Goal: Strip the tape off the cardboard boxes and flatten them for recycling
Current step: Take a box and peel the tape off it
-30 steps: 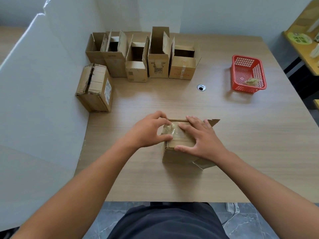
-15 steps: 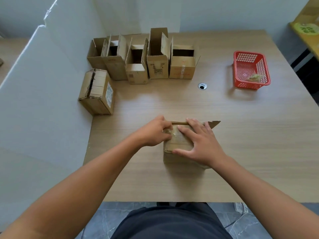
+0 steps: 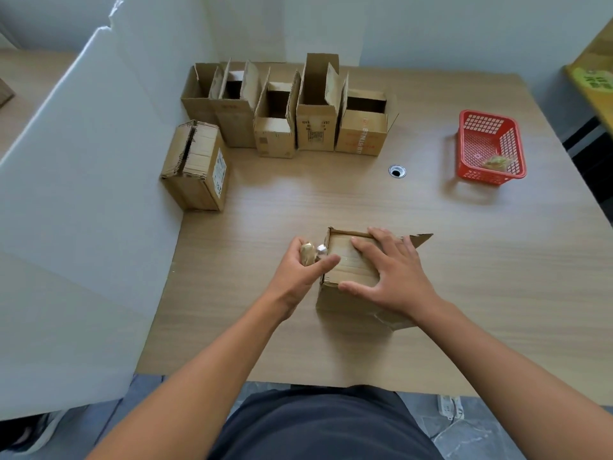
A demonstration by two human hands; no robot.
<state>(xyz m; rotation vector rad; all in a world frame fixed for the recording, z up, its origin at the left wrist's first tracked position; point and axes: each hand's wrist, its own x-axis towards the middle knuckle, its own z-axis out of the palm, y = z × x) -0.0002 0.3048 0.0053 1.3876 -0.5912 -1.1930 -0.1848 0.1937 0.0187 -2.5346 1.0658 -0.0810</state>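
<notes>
Box (image 3: 351,268) on the counter (image 3: 331,200), near its front edge; my left fingers (image 3: 326,261), earlier on the top, now off its left side, curled round a tape wad (image 3: 307,253); my right fingers (image 3: 365,247) spread flat, pressing the top; wad blurred; box's right side hidden.

You work in bright, even daylight that comes from the far side. The wooden table (image 3: 497,260) carries a pale sheen in front of the row of open boxes (image 3: 318,127). Soft shadows fall toward you, under the red basket (image 3: 491,144) and below the box (image 3: 348,260) that your right hand (image 3: 394,280) presses. The wide lens bows the white partition (image 3: 83,227) and the table edges. Your left hand (image 3: 298,273) and the tape wad (image 3: 307,253) it pinches look slightly smeared, and the yellow sign (image 3: 597,81) at the right edge is blurred.
</notes>
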